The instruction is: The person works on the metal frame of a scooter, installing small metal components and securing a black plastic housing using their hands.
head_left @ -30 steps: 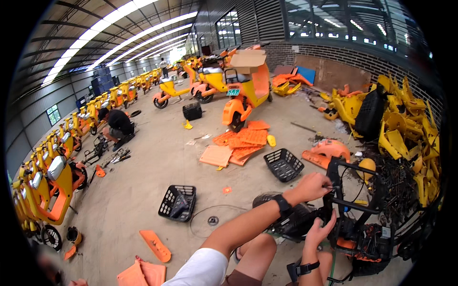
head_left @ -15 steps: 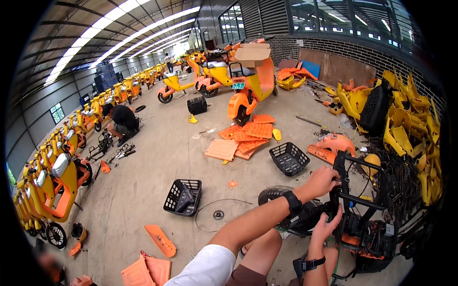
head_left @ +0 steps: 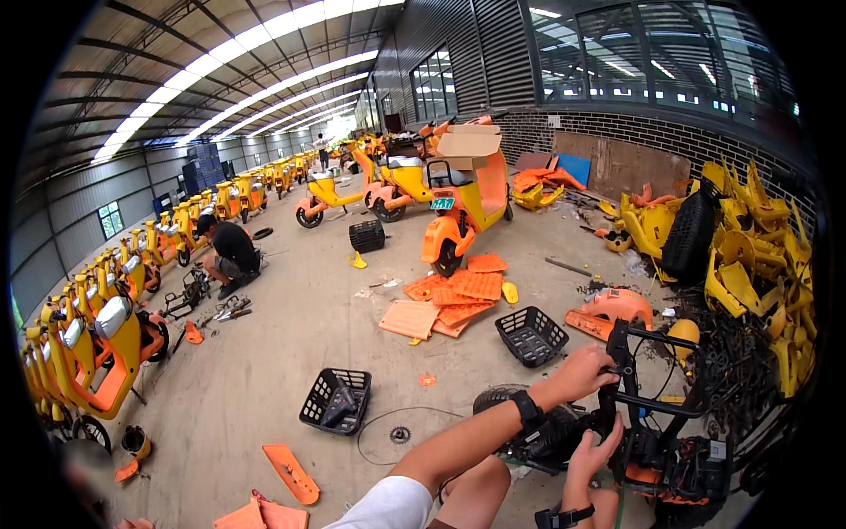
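A stripped scooter frame [head_left: 612,401] with black tubes, loose wiring and orange lower parts stands at the right. My left hand [head_left: 577,375] is closed at its upper upright tube. A short dark piece shows at the fingertips, too small to name. Below it, my right hand [head_left: 592,454] has its fingers stretched out and rests by the same tube, holding nothing that shows. Black bands circle both wrists. Behind my left forearm lies a black tyre [head_left: 500,398], partly hidden.
Black baskets [head_left: 531,337] and orange panels [head_left: 454,295] lie on the floor ahead. A heap of yellow covers [head_left: 736,256] and tangled black cables fills the right. Scooters [head_left: 106,335] line the left, where a person [head_left: 231,256] crouches. An orange strip [head_left: 291,473] lies near.
The view has tilted up slightly, so floor items sit lower in the picture. Both hands stay at the scooter frame, with little change in their grip.
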### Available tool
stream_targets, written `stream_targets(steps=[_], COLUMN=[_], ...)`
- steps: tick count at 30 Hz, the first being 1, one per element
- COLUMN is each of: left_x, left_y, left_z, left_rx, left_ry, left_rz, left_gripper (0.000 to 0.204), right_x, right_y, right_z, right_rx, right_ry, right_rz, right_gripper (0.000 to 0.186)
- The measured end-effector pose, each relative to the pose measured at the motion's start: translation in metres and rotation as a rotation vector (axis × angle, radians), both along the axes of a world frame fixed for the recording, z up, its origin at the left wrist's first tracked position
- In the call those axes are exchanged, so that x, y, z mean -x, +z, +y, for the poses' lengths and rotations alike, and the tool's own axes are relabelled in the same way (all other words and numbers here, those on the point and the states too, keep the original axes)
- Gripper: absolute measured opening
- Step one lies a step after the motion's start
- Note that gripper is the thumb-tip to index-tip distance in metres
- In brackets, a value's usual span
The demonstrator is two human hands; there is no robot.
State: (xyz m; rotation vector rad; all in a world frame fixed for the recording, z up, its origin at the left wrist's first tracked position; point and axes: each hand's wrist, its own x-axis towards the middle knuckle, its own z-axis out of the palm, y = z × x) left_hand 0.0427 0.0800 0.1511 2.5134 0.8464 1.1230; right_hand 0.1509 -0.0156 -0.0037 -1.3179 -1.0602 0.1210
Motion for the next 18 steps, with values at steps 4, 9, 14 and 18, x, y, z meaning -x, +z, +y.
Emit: stream_targets(steps=[4, 9, 14, 18], left_x=[0.004, 0.003, 0.001, 0.006], left_y=[-0.003, -0.003, -0.002, -0.009], left_z=[0.010, 0.008, 0.007, 0.012], left_rx=[0.014, 0.086, 0.095, 0.092], left_ry=[-0.035, 0.061, 0.012, -0.013], left_rz=[-0.007, 0.007, -0.015, -0.034], left_gripper=[0.016, 0.019, 0.023, 0.020], right_x=[0.001, 0.001, 0.000, 0.003], right_y=[0.004, 0.007, 0.006, 0.005], right_z=[0.000, -0.002, -0.004, -0.005], right_rx=[0.000, 0.009, 0.006, 0.024], right_ry=[0.023, 0.027, 0.024, 0.007], right_rz=[-0.006, 0.000, 0.012, -0.014], right_gripper=[0.065, 0.065, 0.065, 0.066])
